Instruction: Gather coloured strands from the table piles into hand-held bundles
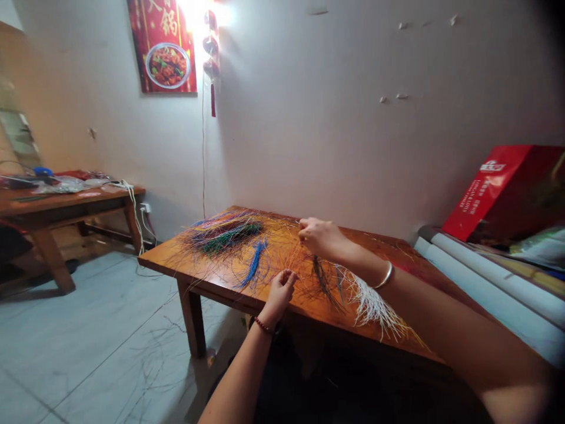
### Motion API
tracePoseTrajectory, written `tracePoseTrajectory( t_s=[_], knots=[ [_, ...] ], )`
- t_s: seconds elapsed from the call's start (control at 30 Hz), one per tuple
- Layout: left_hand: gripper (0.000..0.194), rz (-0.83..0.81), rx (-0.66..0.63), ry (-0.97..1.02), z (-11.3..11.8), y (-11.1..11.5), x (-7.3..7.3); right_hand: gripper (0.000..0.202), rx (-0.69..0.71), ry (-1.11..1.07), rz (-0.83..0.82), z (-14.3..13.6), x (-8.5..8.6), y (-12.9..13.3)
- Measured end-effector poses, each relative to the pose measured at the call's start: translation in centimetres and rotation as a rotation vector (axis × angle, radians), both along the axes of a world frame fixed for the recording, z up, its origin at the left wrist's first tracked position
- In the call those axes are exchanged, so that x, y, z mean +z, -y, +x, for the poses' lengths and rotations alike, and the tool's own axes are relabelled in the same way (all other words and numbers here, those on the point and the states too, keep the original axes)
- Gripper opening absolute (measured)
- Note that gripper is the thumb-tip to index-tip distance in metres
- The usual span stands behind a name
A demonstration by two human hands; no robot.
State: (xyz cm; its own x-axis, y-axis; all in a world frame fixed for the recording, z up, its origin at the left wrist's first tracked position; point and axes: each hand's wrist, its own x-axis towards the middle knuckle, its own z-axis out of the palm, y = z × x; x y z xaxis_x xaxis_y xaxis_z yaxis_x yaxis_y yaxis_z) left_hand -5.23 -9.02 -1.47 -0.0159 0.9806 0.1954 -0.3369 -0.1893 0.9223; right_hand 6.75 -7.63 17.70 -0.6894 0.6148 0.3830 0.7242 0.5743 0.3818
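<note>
Over the front of the wooden table (220, 278), my left hand (281, 288) is closed in a pinch. Farther back and to the right, my right hand (324, 237) is also closed, its fingertips pressed together. Whatever either hand grips is too fine to make out. Thin orange strands (289, 258) lie between the two hands. Left of them is a blue bundle of strands (253, 265), with a green bundle (232, 237) beyond it among many loose coloured strands. A dark bundle (323, 281) and a fanned white bundle (373, 303) lie below my right forearm.
White rolls (489, 282) and a red box (488, 188) are at the right end of the table. The wall (309, 147) rises behind it. A second table (97, 197) with plastic bags and cables stands at left. Loose strands hang over the left edge.
</note>
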Motion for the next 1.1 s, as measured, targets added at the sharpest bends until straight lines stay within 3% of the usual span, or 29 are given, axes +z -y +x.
tracePoseTrajectory(
  t_s=[0.1,0.2,0.3,0.33,0.4,0.47,0.53,0.63,0.7,0.77,0.9,1.1],
  knots=[
    [0.036,0.016,-0.014,0.001,-0.1,0.2,0.2,0.017,-0.061,-0.102,0.065,3.2,3.8,0.4],
    [0.036,0.022,-0.035,0.003,-0.1,0.3,0.4,0.021,-0.158,-0.259,0.182,8.5,7.6,0.5],
    [0.036,0.018,-0.037,0.019,-0.1,0.2,0.6,0.03,-0.299,-0.451,0.316,14.5,8.8,0.0],
    [0.036,0.013,-0.036,0.027,-0.1,0.2,0.7,0.031,-0.364,-0.523,0.343,16.3,8.2,-0.3],
    [0.037,0.0,-0.035,0.041,-0.1,0.2,0.8,0.028,-0.527,-0.664,0.377,19.1,5.6,-1.1],
    [0.038,-0.009,-0.032,0.053,0.0,0.1,0.8,0.025,-0.701,-0.792,0.418,20.8,1.2,-1.9],
    [0.038,-0.005,-0.025,0.06,0.0,0.1,0.8,0.024,-0.8,-0.832,0.355,21.4,-4.0,-2.5],
    [0.037,0.005,-0.024,0.067,0.0,0.2,0.7,0.021,-0.757,-0.772,0.214,21.8,-10.6,-3.2],
    [0.036,0.008,-0.031,0.072,-0.1,0.2,0.6,0.022,-0.755,-0.774,0.181,22.4,-13.1,-3.4],
    [0.036,0.005,-0.032,0.076,-0.1,0.2,0.7,0.024,-0.795,-0.817,0.18,23.1,-14.1,-3.5],
    [0.038,-0.025,-0.034,0.096,-0.1,0.3,0.9,0.026,-0.795,-0.812,0.17,23.3,-13.4,-2.7],
    [0.039,-0.025,-0.047,0.111,-0.1,0.3,0.9,0.022,-0.798,-0.591,0.066,18.3,-13.2,0.5]
  ],
)
